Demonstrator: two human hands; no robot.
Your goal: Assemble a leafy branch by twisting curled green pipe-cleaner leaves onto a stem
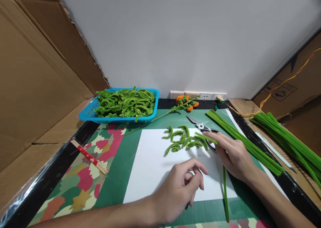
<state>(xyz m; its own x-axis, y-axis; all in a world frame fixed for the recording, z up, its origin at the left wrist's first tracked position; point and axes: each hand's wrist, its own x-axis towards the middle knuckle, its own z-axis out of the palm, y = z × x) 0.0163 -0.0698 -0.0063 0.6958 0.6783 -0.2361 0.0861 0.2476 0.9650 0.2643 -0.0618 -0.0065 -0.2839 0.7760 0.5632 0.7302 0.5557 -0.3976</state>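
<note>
My right hand [232, 152] pinches a green pipe cleaner [225, 194]. One end sticks out past the fingertips to the left, and a long length hangs below the hand. Loosely curled, my left hand [182, 187] hovers over the lower part of a white paper sheet [147, 164], with nothing visible in its fingers. Several short curved green pipe cleaner pieces [178, 137] lie on the sheet's upper part. Beyond the right fingertips rest scissors [200, 126], blades towards the back and handles partly hidden by the hand.
A blue basket [157, 104] holds a heap of bent green pipe cleaners [125, 102]. Next to it lies a stem with orange flowers [190, 104]. Straight green pipe cleaners [245, 142] lie right; another bundle [288, 137] is farther out. Wrapped chopsticks [89, 156] lie left. Cardboard flanks both sides.
</note>
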